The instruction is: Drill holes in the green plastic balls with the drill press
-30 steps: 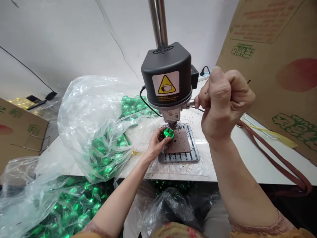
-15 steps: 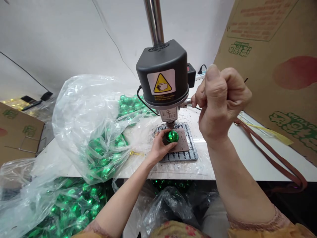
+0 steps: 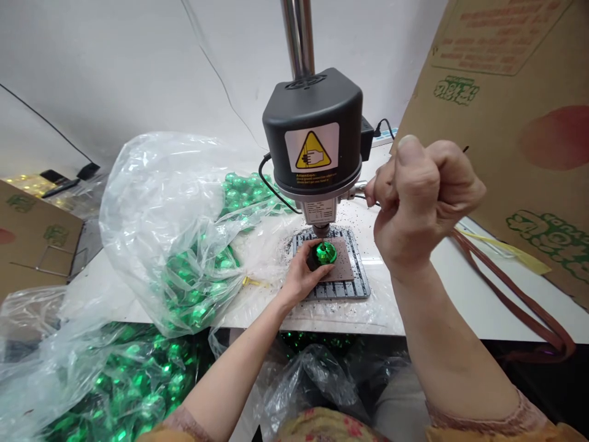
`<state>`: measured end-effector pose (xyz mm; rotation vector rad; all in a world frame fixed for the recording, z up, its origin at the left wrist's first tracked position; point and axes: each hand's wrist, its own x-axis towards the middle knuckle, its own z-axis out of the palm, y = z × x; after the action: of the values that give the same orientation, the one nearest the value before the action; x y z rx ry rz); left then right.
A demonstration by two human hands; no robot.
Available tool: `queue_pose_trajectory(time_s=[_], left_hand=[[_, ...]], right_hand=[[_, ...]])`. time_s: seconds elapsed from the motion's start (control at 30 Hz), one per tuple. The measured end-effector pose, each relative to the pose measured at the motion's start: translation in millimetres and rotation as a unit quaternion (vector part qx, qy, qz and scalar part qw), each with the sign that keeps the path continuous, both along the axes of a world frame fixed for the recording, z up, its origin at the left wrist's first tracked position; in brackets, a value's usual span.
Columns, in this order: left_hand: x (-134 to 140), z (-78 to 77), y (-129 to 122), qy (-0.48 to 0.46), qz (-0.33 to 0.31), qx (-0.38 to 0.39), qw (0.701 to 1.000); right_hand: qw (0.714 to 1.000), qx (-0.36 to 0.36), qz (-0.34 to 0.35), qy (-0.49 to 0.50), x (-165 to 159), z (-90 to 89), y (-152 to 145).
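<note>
A small drill press [image 3: 313, 129] with a black motor housing and a hand-warning label stands in front of me. Beneath its chuck, a shiny green faceted ball [image 3: 326, 252] rests on a brownish pad on the slotted base plate [image 3: 361, 283]. The thumb and fingers of my left hand [image 3: 304, 270] hold the ball from the left side. My right hand [image 3: 416, 199] is closed in a fist around the press's feed handle [image 3: 360, 189], whose far end is hidden in the fingers. The drill tip is at the top of the ball; its depth is unclear.
Clear plastic bags [image 3: 156, 178] of green balls lie left on the white table [image 3: 257, 316], with more green balls [image 3: 133, 374] below its edge. Dark shavings surround the base. Cardboard boxes [image 3: 497, 141] stand on both sides; a brown strap [image 3: 515, 294] hangs at right.
My view has shifted slightly, moving the press rightward in the picture. My right hand on the handle sits a little lower against the press. My left hand still holds the ball.
</note>
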<state>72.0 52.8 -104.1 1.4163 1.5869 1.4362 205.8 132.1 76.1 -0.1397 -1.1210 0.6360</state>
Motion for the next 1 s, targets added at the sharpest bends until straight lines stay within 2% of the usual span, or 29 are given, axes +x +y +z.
queue_pose_trajectory(time_s=[0.3,0.73,1.0], left_hand=[[0.4,0.2,-0.3,-0.001,-0.008,0.007,1.0],[0.0,1.0,-1.1,0.015,-0.009,0.004,1.0],[-1.5,-3.7,-0.2,0.021,-0.007,0.003,1.0]], right_hand=[[0.998,0.044,-0.034,0.029,-3.5,-14.8,-0.5],[0.997,0.06,-0.025,0.043,-3.5,-24.9,0.8],[0.997,0.07,-0.025,0.017,1.4,-33.4,0.0]])
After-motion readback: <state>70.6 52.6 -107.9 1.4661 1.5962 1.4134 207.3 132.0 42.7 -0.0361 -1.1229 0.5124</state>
